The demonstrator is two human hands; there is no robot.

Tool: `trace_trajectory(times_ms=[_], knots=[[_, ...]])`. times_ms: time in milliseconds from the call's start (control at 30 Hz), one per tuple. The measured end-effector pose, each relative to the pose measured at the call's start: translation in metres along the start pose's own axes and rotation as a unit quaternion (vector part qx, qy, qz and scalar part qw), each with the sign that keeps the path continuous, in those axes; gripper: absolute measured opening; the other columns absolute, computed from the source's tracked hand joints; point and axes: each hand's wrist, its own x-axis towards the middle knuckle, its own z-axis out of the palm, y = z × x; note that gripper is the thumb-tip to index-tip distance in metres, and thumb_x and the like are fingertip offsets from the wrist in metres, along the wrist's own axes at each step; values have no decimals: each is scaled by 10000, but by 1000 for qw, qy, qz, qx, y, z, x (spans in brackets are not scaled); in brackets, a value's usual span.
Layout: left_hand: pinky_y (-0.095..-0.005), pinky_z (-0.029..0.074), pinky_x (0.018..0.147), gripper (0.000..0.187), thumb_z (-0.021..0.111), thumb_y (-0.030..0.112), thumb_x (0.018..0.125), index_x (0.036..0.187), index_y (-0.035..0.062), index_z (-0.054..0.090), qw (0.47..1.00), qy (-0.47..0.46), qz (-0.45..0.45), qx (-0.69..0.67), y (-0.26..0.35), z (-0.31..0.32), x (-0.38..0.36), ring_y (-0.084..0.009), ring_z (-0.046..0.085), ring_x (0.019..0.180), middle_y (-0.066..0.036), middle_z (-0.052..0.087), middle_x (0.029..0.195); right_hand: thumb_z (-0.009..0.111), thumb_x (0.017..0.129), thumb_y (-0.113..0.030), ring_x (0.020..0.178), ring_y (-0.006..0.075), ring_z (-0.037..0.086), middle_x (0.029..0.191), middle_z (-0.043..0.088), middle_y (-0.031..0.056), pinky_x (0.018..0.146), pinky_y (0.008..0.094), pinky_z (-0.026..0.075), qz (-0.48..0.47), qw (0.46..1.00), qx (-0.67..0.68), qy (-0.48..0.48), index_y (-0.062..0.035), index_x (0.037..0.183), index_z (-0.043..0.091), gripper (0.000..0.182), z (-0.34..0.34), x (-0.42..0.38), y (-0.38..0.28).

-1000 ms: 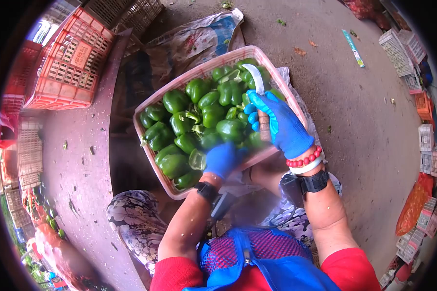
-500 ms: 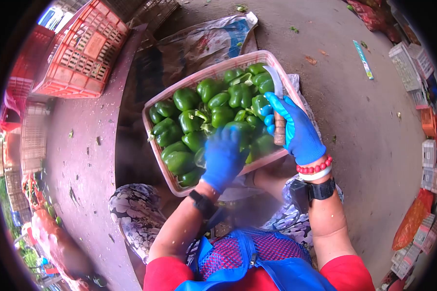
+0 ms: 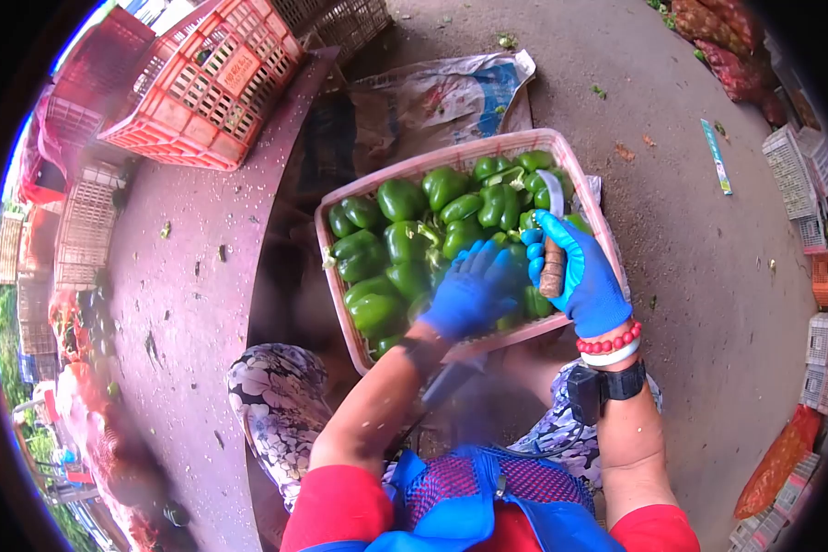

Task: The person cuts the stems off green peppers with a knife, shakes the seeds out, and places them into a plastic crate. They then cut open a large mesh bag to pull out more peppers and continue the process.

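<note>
- Peppers [image 3: 405, 248], green and glossy, fill a pink basket [image 3: 333, 276] that sits in front of a seated person's knees, on a concrete floor [image 3: 708, 276].
- Left hand [image 3: 474, 293], in a blue glove, lies palm-down on the peppers near the basket's near edge, its fingers spread over one pepper; whether they have closed round it cannot be told, as the hand is blurred.
- Right hand [image 3: 587, 276], also blue-gloved, is wrapped tight round the wooden handle of a knife [image 3: 552, 241], held just to the right of the left hand.
- Blade of the knife curves up and away from the fist, over the peppers at the basket's far right corner.
- Peppers under the left hand are just beside the knife handle; the two gloves are close but apart.
- Red bead bracelet [image 3: 609, 342] and a black watch [image 3: 624, 382] ring the right wrist.
- Printed sack [image 3: 442, 97] lies flat beyond the basket's far rim.
- Orange crate [image 3: 216, 87] stands well apart at upper left, with more crates [image 3: 805, 175] at the floor's right edge.
</note>
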Motion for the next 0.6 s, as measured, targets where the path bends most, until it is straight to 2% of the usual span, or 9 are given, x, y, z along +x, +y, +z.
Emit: trace_trajectory(times_ms=[100,167,233,300,367,400,500,533,600], knots=[[-513,316,1128,737,700,386,844,1414,8,424,998,65,-1,19,-5,-70,-23,-440,401,1336,-259,419,1440,633,947,-295,608,126,594,759,635,34,551,253,484,10,1000,25,-15,-76,917,632,221,-2,1,-3],[-510,355,1097,654,708,341,849,1358,1,478,977,167,-79,103,-19,-101,-46,-436,453,1281,-255,486,1366,631,948,-283,615,126,601,762,640,36,546,250,491,8,999,16,-27,-63,936,638,220,-10,10,1],[-502,372,1085,599,688,334,867,1327,-1,503,956,190,-155,162,-48,-96,-74,-435,467,1266,-250,515,1334,646,942,-244,647,126,621,793,658,41,547,244,513,-9,999,12,-31,-39,988,646,210,-20,21,7],[-490,407,1044,568,663,321,885,1323,-5,508,944,213,-175,180,-51,-119,-84,-434,495,1235,-240,528,1323,645,944,-250,631,121,615,773,653,36,533,246,505,-10,999,-14,-45,-37,962,642,215,-15,22,7],[-500,426,1016,542,654,315,892,1335,36,513,893,278,-271,227,-78,-125,-91,-431,478,1259,-241,507,1348,650,941,-256,627,116,610,773,650,32,529,245,501,-3,998,-42,-54,-49,959,643,208,-1,15,7],[-470,497,914,474,648,280,896,1313,74,559,871,254,-357,223,-90,-122,-94,-391,591,1122,-210,619,1203,658,941,-261,619,111,600,788,649,27,527,242,498,-4,998,-21,-54,-72,995,642,197,7,12,10],[-450,544,742,434,656,268,854,1238,72,607,915,188,-356,6,-154,-94,-114,-369,677,837,-153,710,918,643,944,-338,619,111,590,758,625,29,554,241,487,8,997,-81,-21,-67,917,628,272,29,-4,17],[-390,541,616,310,635,238,887,1136,55,661,921,261,-289,18,-151,-98,-118,-289,654,601,-97,687,692,665,937,-342,632,108,599,785,629,27,569,242,499,17,996,-81,-27,-69,942,624,276,29,-4,20],[-344,529,609,265,617,204,906,1116,51,670,874,258,-386,-144,-133,-118,-116,-199,632,609,-73,680,698,659,941,-347,634,108,601,789,629,25,569,241,498,24,994,-100,-29,-72,947,626,276,37,-6,20]])
